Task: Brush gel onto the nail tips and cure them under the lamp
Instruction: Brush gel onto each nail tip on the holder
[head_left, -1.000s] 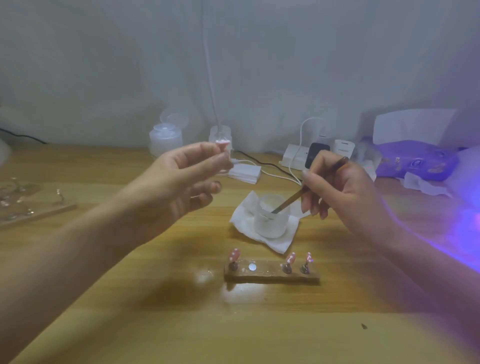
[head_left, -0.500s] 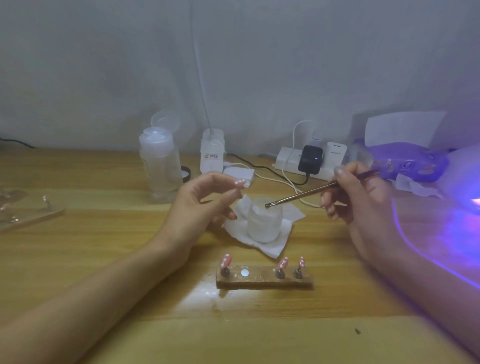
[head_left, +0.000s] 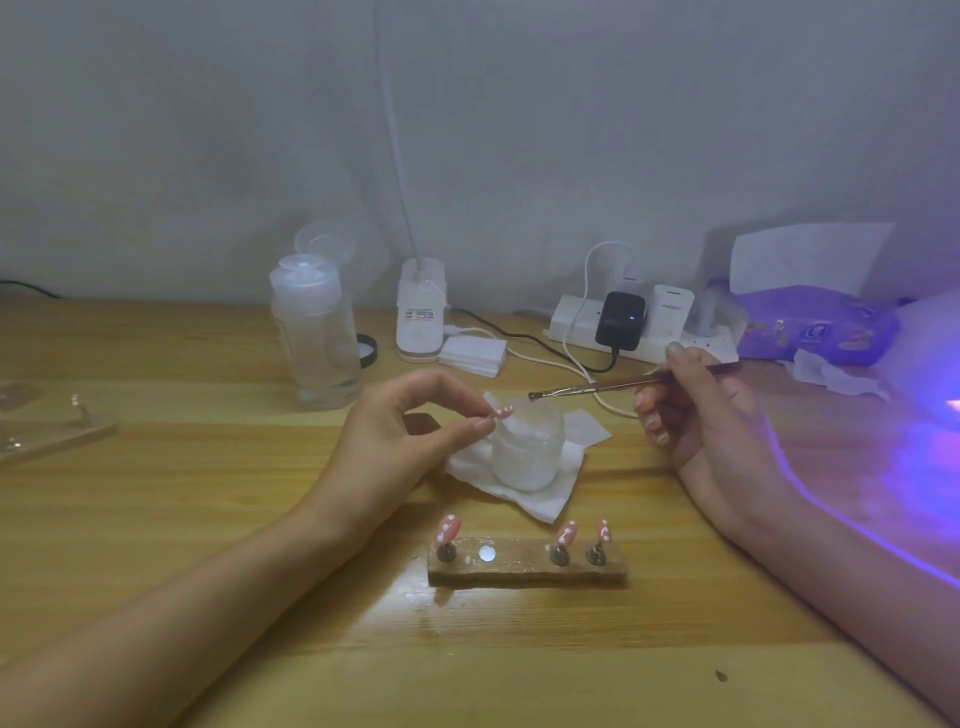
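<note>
Wooden desk: my left hand pinches a pink tip above the jar, my right hand grips the brush beside it; brushing gel next likely needs steady aim.

Home nail-art desk: wooden table against plain wall, power strip with chargers, purple-glowing cure lamp, wooden nail-tip stand, pump bottle.

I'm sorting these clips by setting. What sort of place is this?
Probably a home nail-art desk: a wooden holder of pink nail tips, a brush in the right hand, a curing lamp glowing violet, and a power strip.
</note>
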